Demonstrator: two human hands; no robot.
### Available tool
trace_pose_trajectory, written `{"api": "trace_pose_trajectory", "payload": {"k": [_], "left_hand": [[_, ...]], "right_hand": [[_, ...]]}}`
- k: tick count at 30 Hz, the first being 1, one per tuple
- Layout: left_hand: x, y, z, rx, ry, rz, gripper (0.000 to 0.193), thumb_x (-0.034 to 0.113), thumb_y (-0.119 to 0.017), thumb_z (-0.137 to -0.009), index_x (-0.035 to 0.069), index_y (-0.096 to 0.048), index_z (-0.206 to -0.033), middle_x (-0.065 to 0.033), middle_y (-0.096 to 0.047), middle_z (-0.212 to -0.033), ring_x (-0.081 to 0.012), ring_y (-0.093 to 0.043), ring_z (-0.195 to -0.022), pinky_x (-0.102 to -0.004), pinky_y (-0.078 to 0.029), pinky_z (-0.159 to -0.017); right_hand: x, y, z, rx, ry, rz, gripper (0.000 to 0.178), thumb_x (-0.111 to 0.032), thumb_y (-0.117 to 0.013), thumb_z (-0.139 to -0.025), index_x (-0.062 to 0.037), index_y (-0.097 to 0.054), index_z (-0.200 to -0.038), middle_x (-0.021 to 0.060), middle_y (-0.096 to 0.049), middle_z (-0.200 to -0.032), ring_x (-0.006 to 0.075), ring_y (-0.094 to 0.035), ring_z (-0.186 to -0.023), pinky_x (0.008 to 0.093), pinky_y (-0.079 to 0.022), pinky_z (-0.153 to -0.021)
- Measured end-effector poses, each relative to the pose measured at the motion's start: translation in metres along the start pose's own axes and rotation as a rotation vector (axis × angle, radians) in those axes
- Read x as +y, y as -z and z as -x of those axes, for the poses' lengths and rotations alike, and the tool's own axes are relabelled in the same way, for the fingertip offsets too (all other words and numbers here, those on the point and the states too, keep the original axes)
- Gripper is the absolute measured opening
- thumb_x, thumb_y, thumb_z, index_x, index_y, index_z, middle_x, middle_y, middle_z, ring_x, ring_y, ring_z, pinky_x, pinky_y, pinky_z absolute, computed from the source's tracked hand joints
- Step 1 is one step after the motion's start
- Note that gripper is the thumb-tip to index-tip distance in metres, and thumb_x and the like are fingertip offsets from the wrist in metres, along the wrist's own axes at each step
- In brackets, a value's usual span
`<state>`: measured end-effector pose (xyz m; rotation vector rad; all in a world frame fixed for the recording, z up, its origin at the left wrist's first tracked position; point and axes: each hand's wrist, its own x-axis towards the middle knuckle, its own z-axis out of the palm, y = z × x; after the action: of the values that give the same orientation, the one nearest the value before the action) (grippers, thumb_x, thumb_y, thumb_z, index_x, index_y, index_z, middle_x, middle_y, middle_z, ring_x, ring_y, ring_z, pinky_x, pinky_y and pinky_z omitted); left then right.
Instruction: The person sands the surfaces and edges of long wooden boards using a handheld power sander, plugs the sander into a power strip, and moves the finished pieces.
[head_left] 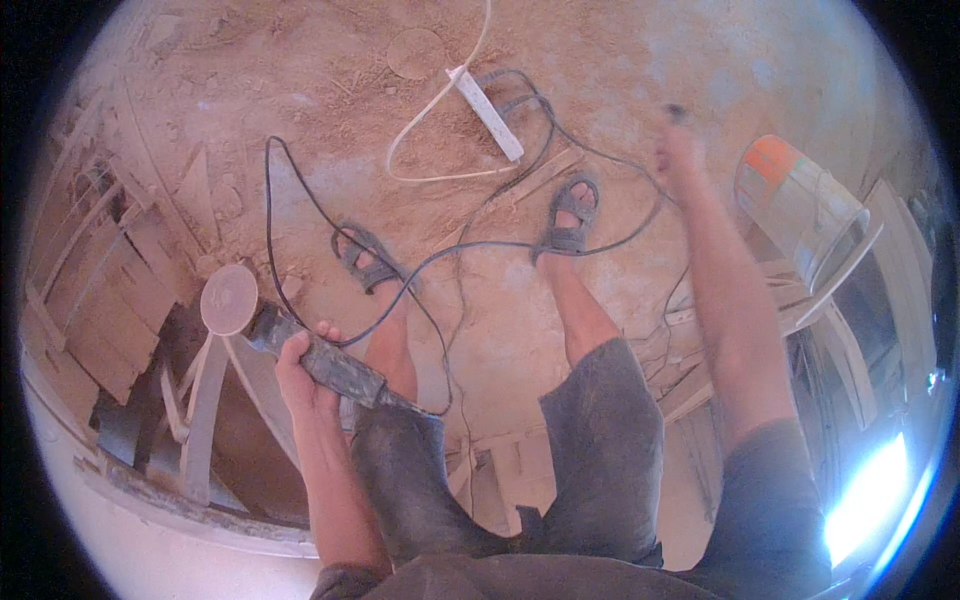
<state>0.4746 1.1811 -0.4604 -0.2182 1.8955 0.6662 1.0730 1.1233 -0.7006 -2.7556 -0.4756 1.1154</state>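
My left hand [312,372] is closed around the dark, dusty body of an angle grinder [345,372], held beside my left knee. A round, pale disc [229,300] sits at the grinder's far end. From its rear end a black power cord [440,255] loops across the floor in front of my legs. My right hand [680,160], a little blurred, is raised at the right with its fingers closed. A small dark plug [676,113] sticks out past the fingers, and the cord runs up toward this hand.
A white power strip [487,115] with a pale cable [392,150] lies on the dusty floor ahead. A round plate [416,53] lies beyond it. To the right, a bucket [805,210] lies tipped near wooden strips [840,350]. Boards [100,300] lean at the left.
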Motion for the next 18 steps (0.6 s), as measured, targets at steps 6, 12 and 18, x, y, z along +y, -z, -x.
{"api": "trace_pose_trajectory", "payload": {"k": [6, 12, 18], "left_hand": [[-0.04, -0.028, -0.011, -0.243, 0.113, -0.067, 0.045, 0.019, -0.064, -0.085, -0.011, -0.064, -0.12, -0.0238, -0.07, -0.108, -0.0349, -0.068, -0.099, -0.0448, -0.057, -0.09], [-0.043, -0.058, -0.017, -0.406, 0.129, -0.01, 0.047, 0.018, -0.063, -0.086, -0.012, -0.063, -0.121, -0.0239, -0.071, -0.109, -0.0331, -0.069, -0.099, -0.0431, -0.056, -0.095], [-0.03, -0.071, -0.016, -0.412, 0.113, 0.045, 0.042, 0.018, -0.064, -0.085, -0.011, -0.064, -0.114, -0.0245, -0.07, -0.106, -0.0365, -0.069, -0.097, -0.0476, -0.056, -0.095]], "right_hand": [[-0.039, -0.194, 0.112, -0.061, 0.187, 0.085, 0.048, -0.038, -0.051, -0.101, 0.0055, -0.065, -0.115, 0.0321, -0.07, -0.109, 0.0497, -0.066, -0.107, 0.0567, -0.05, -0.094], [-0.066, -0.251, 0.194, -0.236, 0.211, 0.181, 0.047, -0.039, -0.053, -0.101, 0.0018, -0.063, -0.122, 0.0313, -0.07, -0.109, 0.0483, -0.067, -0.105, 0.0573, -0.05, -0.094], [-0.069, -0.27, 0.191, -0.197, 0.114, -0.267, 0.04, -0.031, -0.073, -0.09, 0.0051, -0.069, -0.107, 0.0252, -0.074, -0.091, 0.0397, -0.072, -0.087, 0.0467, -0.054, -0.077]]}}
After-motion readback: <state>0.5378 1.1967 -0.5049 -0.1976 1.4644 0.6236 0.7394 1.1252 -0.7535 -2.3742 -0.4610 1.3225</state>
